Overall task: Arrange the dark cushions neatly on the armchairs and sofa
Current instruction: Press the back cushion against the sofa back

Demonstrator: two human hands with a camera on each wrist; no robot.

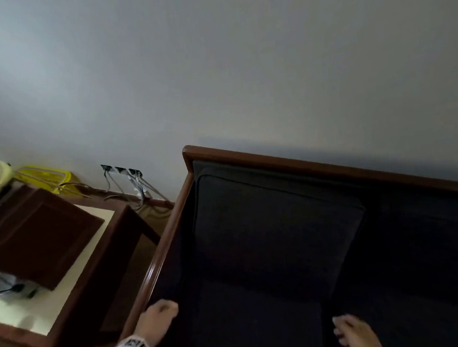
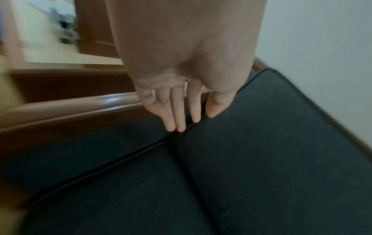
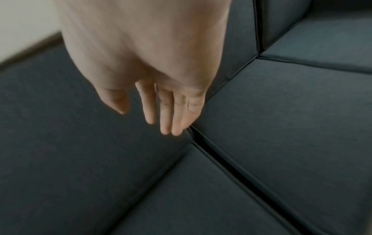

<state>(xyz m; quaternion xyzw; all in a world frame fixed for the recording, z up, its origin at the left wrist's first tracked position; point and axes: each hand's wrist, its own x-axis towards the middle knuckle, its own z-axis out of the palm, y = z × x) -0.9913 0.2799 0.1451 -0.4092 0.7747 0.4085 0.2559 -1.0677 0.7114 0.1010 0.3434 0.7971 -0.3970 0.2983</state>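
Observation:
A dark back cushion (image 1: 274,224) stands upright against the sofa's wooden frame (image 1: 316,165), above a dark seat cushion (image 1: 255,322). My left hand (image 1: 159,317) hovers by the wooden armrest (image 1: 158,260), its fingers (image 2: 177,117) straight and relaxed over the left edge of the back cushion (image 2: 271,143) and holding nothing. My right hand (image 1: 353,332) hangs over the seat, its fingers (image 3: 171,117) loosely extended above the gap between two seat cushions (image 3: 281,119), empty. A second back cushion (image 3: 239,39) stands to the right.
A wooden side table (image 1: 76,284) with a pale top stands left of the sofa, bearing a dark brown folder (image 1: 36,233) and small items. A yellow object (image 1: 45,176) and wall sockets with cables (image 1: 126,177) lie behind it. A plain wall (image 1: 242,65) rises behind.

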